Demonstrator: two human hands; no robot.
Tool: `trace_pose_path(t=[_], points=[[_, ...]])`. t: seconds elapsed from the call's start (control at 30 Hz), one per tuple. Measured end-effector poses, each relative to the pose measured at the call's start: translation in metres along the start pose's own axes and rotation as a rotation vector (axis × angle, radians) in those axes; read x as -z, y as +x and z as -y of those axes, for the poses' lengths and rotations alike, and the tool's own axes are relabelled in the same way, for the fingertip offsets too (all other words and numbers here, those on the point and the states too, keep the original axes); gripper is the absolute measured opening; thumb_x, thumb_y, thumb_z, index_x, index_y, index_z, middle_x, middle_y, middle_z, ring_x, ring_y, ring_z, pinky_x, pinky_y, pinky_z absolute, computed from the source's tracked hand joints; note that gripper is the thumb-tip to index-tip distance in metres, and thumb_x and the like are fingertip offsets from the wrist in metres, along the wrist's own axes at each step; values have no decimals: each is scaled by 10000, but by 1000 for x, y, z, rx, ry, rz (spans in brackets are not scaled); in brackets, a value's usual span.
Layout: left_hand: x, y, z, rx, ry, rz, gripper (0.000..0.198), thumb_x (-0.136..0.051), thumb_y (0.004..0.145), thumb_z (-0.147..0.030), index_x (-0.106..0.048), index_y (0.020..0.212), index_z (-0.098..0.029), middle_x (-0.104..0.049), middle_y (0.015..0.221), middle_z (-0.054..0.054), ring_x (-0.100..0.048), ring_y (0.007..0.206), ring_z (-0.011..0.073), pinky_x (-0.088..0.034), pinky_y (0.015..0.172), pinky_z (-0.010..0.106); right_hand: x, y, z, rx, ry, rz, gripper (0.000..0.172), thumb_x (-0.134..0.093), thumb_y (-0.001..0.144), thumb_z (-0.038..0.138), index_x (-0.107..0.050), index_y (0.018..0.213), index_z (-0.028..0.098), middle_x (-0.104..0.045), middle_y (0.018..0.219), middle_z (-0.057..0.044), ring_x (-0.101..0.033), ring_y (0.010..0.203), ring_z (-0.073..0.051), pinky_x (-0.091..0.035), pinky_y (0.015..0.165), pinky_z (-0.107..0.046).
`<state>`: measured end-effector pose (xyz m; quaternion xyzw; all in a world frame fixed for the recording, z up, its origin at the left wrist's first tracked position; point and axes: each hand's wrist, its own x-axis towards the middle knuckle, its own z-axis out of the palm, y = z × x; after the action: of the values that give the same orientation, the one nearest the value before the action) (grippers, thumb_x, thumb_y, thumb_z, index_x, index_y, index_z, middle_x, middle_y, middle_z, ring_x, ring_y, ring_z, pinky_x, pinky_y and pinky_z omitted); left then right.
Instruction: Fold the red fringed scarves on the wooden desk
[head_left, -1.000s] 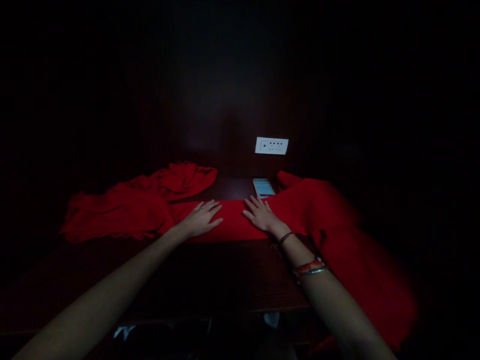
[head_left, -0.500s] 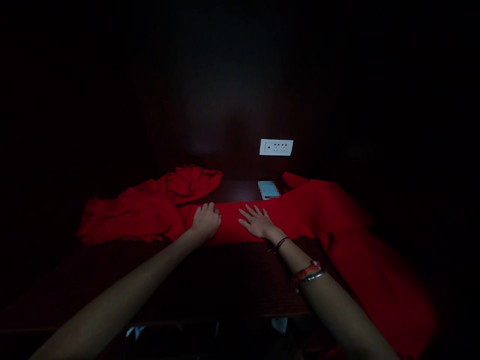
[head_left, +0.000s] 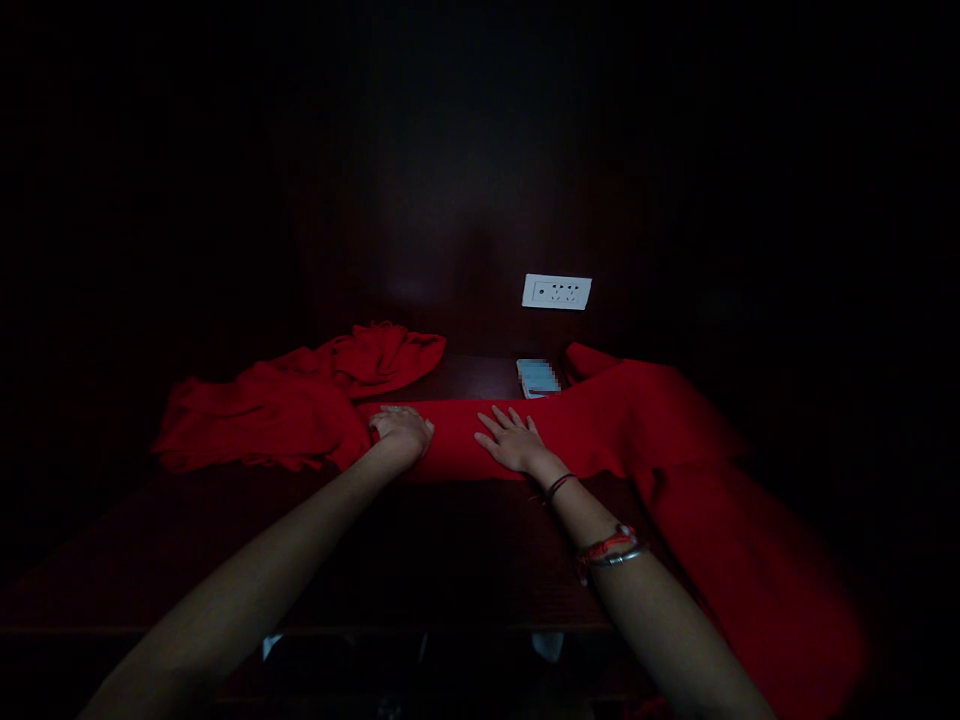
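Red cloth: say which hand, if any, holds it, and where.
The right hand lies spread on the red cloth, holding nothing; whether the left hand grips its flat stretch is unclear.

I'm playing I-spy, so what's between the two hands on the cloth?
Only a flat stretch of the red cloth lies between the left hand and right hand; the head view shows it.

Left fingers (head_left: 384, 417) partly hidden, forearms (head_left: 255, 565) cut off below, red cloth (head_left: 585, 430) blurred at right
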<state>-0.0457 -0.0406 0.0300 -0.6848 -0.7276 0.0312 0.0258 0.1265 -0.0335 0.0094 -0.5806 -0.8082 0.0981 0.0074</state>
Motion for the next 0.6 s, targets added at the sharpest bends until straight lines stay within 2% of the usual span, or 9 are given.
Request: trace_pose_path(t=[0.1,0.17,0.2,0.33,0.4,0.47,0.53,0.6], points=[[-1,-4,-6,-100,41,-90,434,-266,782,-302,-487,1086,-85,-470,1090,212,-471,962,318,-391,707,411,1,-2,-1,-3,13,-6,632,-83,744,624,-147,1292,315,-78,1377,7,-37,1238,-253,-48,965,-462],[0,-4,-5,-186,18,-89,430,-283,780,-310,-482,1098,-101,-455,1115,199,-463,974,300,-395,718,377,2,-3,-1,-4,15,-10,633,-89,745,624,-157,1291,312,-85,1376,3,-43,1237,-255,-54,966,-459],[1,-2,-3,-153,2,-66,433,-286,781,-312,-483,1099,-95,-451,1119,204,-458,980,301,-397,716,371,2,-3,-1,-6,15,-12,632,-91,745,623,-161,1290,312,-88,1376,2,-45,1237,-255,-56,966,-458],[3,7,4,130,-16,-5,426,-278,797,-270,-524,1049,-30,-454,1106,235,-445,990,306,-398,709,350,1,-3,-2,1,18,-24,624,-96,751,615,-174,1289,308,-102,1374,0,-54,1236,-255,-62,965,-457],[0,9,2,189,14,-12,416,-281,797,-246,-534,1034,-15,-449,1110,235,-434,1002,299,-394,723,339,0,-2,-2,5,18,-29,622,-98,753,612,-175,1289,305,-106,1374,-2,-54,1236,-256,-62,964,-462],[-4,9,-2,108,44,-52,414,-293,792,-255,-530,1046,-31,-447,1118,217,-416,1021,291,-381,757,343,-1,-1,-2,0,19,-36,623,-101,752,613,-175,1289,305,-109,1373,-6,-57,1235,-261,-63,961,-469],[-8,10,-3,-67,38,-88,424,-297,786,-280,-478,1123,-97,-409,1178,177,-386,1056,282,-356,804,359,-2,0,-3,-4,21,-45,628,-104,749,617,-178,1288,304,-114,1372,-11,-62,1234,-266,-65,959,-473],[-7,12,1,-153,-3,-58,450,-280,787,-310,-387,1206,-182,-340,1254,131,-350,1094,286,-341,824,383,-2,0,-3,-8,23,-46,633,-108,747,619,-183,1288,299,-116,1372,-16,-66,1233,-269,-67,958,-476]])
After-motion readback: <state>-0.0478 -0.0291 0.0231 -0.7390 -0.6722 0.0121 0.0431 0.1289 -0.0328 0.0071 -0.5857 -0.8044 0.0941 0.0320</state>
